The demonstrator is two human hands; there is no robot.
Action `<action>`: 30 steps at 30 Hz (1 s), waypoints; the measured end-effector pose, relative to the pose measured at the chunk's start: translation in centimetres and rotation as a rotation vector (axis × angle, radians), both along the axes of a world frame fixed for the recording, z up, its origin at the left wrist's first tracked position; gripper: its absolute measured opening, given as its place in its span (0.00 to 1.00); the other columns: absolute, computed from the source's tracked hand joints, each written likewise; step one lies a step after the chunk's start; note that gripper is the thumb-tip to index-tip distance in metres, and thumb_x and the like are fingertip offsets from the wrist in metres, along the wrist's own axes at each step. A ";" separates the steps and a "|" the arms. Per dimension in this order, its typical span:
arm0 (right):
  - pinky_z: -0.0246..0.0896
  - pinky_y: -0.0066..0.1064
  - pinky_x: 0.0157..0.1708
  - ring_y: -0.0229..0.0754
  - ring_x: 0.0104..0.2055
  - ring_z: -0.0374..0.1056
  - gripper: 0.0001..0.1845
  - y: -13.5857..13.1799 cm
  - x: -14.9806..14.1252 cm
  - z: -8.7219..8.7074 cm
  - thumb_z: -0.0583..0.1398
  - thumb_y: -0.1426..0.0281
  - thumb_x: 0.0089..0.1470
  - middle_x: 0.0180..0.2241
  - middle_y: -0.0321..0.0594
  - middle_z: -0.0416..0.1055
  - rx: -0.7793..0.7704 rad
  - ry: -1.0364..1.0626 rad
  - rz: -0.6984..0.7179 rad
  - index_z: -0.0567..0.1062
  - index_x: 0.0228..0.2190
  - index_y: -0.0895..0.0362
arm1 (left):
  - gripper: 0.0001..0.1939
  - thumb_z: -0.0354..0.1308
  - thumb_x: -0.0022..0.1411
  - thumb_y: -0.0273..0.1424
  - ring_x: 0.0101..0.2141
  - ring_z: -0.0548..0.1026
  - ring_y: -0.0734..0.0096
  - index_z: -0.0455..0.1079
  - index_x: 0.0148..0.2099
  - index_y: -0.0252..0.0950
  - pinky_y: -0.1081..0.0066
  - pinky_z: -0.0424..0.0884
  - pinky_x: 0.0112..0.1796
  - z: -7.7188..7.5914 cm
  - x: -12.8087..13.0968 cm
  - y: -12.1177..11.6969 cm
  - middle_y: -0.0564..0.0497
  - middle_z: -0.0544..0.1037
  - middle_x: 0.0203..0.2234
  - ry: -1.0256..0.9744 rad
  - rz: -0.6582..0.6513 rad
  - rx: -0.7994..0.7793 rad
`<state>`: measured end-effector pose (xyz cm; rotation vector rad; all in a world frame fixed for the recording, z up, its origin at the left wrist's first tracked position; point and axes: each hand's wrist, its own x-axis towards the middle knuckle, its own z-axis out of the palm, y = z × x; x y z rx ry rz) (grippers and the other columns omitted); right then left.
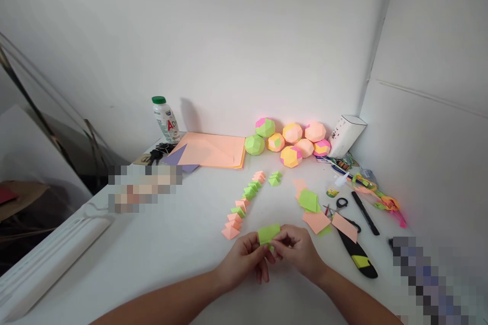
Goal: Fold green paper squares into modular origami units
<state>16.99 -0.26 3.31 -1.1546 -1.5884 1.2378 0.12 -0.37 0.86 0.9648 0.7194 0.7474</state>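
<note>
Clock: centred on the hands, with 12 pointing straight away from the person across a white desk (pixel 171 244).
Green paper: a small piece (pixel 269 234) sits at the centre, raised before the person and gripped from both sides.
Left hand: the hand (pixel 241 262) pinches the paper's left side and lower edge, thumb toward the middle; the lower fingers curl beneath.
Right hand: thumb and fingers of this hand (pixel 299 253) are clamped on the paper's right side — the two hands nearly meet at its lower edge.
Folded row: small peach and green pointed pieces (pixel 249 193) run in a slanting line from 10 o'clock up to 12, with a short green cluster (pixel 275 179) just beside the far end.
Paper balls: faceted balls (pixel 292 156) in green, peach, yellow and pink group together between 12 and 1.
Loose cut sheets: peach and green pieces (pixel 309 201) overlap at 1 to 2.
Tools: at 2, a glue bottle (pixel 333 191) and black-handled scissors (pixel 338 206), partly covered by a peach piece (pixel 345 226); a black pen (pixel 365 213) lies beyond — and a black tool with a yellow patch (pixel 349 249) at 3.
Far side: a peach sheet stack (pixel 213 150) at 11, a green-capped bottle (pixel 166 121) between 10 and 11, a white box (pixel 346 136) at 1.
</note>
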 end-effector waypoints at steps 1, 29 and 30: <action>0.59 0.26 0.21 0.34 0.19 0.65 0.08 0.0 0.0 0.0 0.61 0.72 0.48 0.18 0.32 0.65 -0.012 0.014 -0.002 0.70 0.20 0.59 | 0.19 0.59 0.54 0.44 0.15 0.74 0.76 0.62 0.32 0.33 0.79 0.64 0.14 0.0 0.0 0.0 0.51 0.76 0.25 -0.006 -0.003 0.003; 0.61 0.26 0.18 0.34 0.17 0.64 0.12 0.0 0.1 -0.9 0.60 0.61 0.51 0.18 0.31 0.66 -0.113 0.083 0.010 0.69 0.31 0.58 | 0.17 0.55 0.58 0.42 0.14 0.73 0.76 0.68 0.32 0.32 0.80 0.62 0.13 0.2 -0.2 -0.1 0.51 0.76 0.21 0.031 -0.109 -0.020; 0.62 0.26 0.19 0.34 0.18 0.65 0.14 0.0 0.1 -0.8 0.60 0.61 0.52 0.20 0.31 0.66 -0.126 0.107 0.014 0.68 0.36 0.58 | 0.17 0.55 0.58 0.42 0.14 0.72 0.76 0.68 0.32 0.31 0.80 0.62 0.13 0.3 -0.2 -0.1 0.51 0.76 0.21 0.023 -0.105 -0.020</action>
